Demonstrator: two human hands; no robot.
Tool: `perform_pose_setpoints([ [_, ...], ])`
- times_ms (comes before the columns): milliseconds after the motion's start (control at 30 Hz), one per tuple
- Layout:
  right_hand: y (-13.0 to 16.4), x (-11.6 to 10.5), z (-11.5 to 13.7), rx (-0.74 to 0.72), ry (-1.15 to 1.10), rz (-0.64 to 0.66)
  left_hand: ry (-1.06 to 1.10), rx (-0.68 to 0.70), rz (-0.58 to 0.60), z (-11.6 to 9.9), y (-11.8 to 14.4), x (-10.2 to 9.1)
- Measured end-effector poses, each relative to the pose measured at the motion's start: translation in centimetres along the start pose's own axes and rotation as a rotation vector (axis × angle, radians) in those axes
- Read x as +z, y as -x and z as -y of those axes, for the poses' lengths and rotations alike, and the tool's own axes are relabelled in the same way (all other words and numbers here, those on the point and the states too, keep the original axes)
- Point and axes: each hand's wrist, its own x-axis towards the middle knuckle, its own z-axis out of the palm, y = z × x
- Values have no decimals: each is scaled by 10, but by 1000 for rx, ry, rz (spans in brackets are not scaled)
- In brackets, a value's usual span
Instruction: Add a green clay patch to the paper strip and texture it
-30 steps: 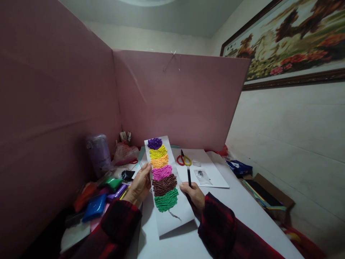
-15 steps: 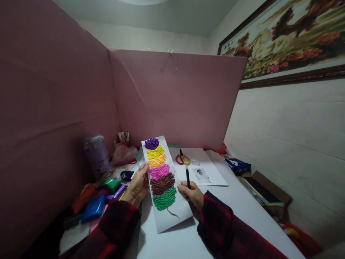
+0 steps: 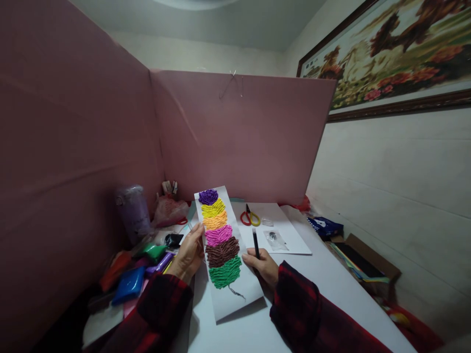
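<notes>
A long white paper strip [image 3: 228, 306] is tilted up over the table, bearing textured clay-like bands in purple, yellow, orange, pink, brown and green. A thin dark wavy line trails below the green band. My left hand [image 3: 189, 250] grips the strip's left edge, thumb in front and fingers behind. My right hand [image 3: 265, 267] is closed round a black pen [image 3: 256, 243] that points upward; its thumb and fingers also meet the strip's right edge. Beyond lie scissors [image 3: 250, 218] with red and yellow handles and a small clear bag [image 3: 274, 239] holding something dark.
Colourful packets, including a blue one [image 3: 128, 285] and a green one [image 3: 154, 252], crowd the left side near a purple lidded bottle [image 3: 133, 211]. White paper [image 3: 294, 240] lies under the scissors. At right stands an open cardboard box [image 3: 375, 257]; pink panels [image 3: 235, 137] enclose the back and left.
The view has shifted slightly. Both hands keep the same hold, and the strip and pen look almost unmoved.
</notes>
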Motion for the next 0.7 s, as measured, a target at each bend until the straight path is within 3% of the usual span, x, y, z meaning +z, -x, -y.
perform_pose_setpoints([
  [700,2,3,1,64,-144,31,6,15,41,-1,-1,-1],
])
